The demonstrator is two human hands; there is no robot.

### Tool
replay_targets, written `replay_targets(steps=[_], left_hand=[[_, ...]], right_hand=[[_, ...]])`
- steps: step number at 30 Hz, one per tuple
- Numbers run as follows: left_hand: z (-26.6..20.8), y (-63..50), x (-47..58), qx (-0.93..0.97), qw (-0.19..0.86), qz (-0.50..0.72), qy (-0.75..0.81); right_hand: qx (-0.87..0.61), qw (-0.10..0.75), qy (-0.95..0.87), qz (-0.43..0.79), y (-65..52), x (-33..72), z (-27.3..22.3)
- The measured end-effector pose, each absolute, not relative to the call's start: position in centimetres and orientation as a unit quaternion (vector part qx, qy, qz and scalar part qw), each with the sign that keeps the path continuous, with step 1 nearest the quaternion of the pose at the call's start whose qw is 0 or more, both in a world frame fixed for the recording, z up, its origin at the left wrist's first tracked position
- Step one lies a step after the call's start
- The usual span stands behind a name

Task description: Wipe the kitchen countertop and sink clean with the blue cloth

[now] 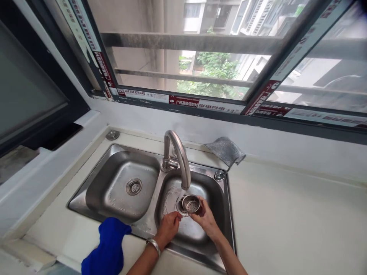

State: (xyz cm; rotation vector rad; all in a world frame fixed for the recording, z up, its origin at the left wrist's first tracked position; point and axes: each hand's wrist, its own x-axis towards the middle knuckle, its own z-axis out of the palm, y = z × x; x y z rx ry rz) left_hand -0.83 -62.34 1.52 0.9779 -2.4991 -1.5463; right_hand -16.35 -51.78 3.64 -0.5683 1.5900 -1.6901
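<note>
My right hand (207, 218) grips a metal sink strainer basket (191, 204) by its rim, tilted so that its perforated inside shows. It is held over the drain of the right sink bowl (212, 191), just below the spout of the curved faucet (181, 156). What looks like water falls from the spout beside the strainer. Close to the strainer's left side is my left hand (169, 226), with a bracelet at the wrist. Its fingers are curled together, and whatever they may pinch is hidden. The bowl's floor is wet.
Left of the faucet lies the other sink bowl (120, 191) with its drain strainer (133, 186). A blue cloth (107, 246) drapes at the front left edge. A grey mesh cloth (226, 150) lies behind the right bowl. A round metal lid (112, 135) sits in the back left corner.
</note>
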Motion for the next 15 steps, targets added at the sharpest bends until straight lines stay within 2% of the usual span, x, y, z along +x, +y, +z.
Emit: replay_targets(steps=[7,15], left_hand=[[1.7,-62.4,-1.0,0.326,0.021,-0.485,-0.811],[2.0,-62.5,-1.0,0.328,0.009,-0.476,-0.816]], right_hand=[[-0.228,0.391,0.612,-0.649,-53.8,-14.4,2.5],[-0.107,0.405,0.584,-0.695,-54.0,-14.1,2.3]])
